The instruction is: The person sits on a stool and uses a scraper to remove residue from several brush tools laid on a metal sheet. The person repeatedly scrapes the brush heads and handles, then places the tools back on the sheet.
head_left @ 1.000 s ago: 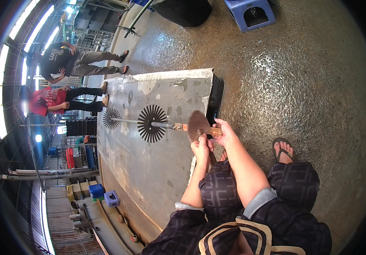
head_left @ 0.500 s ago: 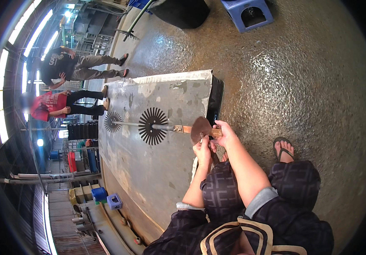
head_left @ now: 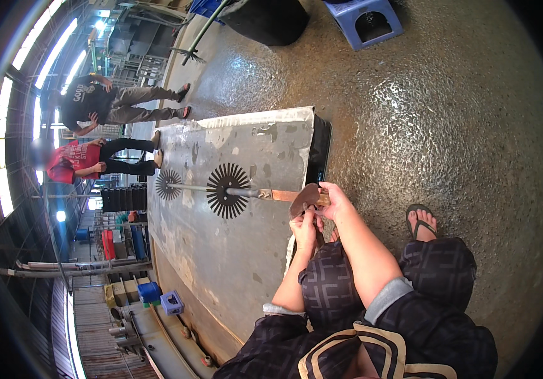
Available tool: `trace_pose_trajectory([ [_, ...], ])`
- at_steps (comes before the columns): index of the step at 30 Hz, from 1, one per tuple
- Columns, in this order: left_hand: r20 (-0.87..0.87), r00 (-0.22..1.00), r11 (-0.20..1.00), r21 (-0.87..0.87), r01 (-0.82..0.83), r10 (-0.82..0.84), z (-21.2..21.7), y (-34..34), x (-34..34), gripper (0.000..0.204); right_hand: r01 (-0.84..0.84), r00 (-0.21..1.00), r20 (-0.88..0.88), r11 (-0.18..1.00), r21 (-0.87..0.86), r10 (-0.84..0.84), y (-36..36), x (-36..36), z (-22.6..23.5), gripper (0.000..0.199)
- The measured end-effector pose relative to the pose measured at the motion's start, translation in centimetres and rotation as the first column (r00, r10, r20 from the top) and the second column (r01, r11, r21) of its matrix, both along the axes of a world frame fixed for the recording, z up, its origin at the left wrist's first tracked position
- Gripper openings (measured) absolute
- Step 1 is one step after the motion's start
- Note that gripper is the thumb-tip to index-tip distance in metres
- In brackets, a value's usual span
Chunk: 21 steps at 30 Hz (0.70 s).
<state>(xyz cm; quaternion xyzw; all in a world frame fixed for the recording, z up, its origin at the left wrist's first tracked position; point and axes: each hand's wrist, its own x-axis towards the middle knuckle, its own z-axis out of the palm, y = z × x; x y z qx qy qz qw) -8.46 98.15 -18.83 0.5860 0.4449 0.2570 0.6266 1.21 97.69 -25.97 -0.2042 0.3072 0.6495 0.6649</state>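
My left hand is closed, its fingers pinching the narrow stem of a brown tool with a flat, rounded blade. My right hand is just to the right, its fingers bent around a short wooden piece beside the blade. Whether blade and wood are one tool cannot be seen. Behind the blade, a flat wooden bar joins a grey metal shaft. That shaft reaches a black slotted disc; a thin rod leads on to a second, farther slotted disc.
A grey, patchy slab with a dark side lies ahead. Wet floor stretches right. A blue plastic stool and a black tub stand at the top. Two people stand beyond the slab.
The brown blade has shifted slightly right and down and tilted, looking narrower now. My left hand has moved a little right and down with it; the right hand has barely moved.
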Motion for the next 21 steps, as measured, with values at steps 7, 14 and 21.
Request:
trace_pose_trajectory([
  [7,0.007,0.999,0.999,-0.006,-0.036,0.036,0.0,0.2,0.2,0.025,0.015,0.999,-0.031,1.000,0.024,-0.015,0.0,-0.1,-0.3,0.022],
  [14,0.016,0.998,0.998,-0.031,-0.056,0.057,-0.2,0.1,0.1,0.021,0.026,0.999,-0.029,1.000,-0.005,-0.027,0.1,-0.1,-0.6,0.022],
  [21,0.022,0.996,0.996,-0.041,-0.081,0.082,-0.2,0.3,0.0,0.022,0.032,0.999,-0.032,0.999,0.041,-0.031,0.2,-0.2,-1.2,0.022],
])
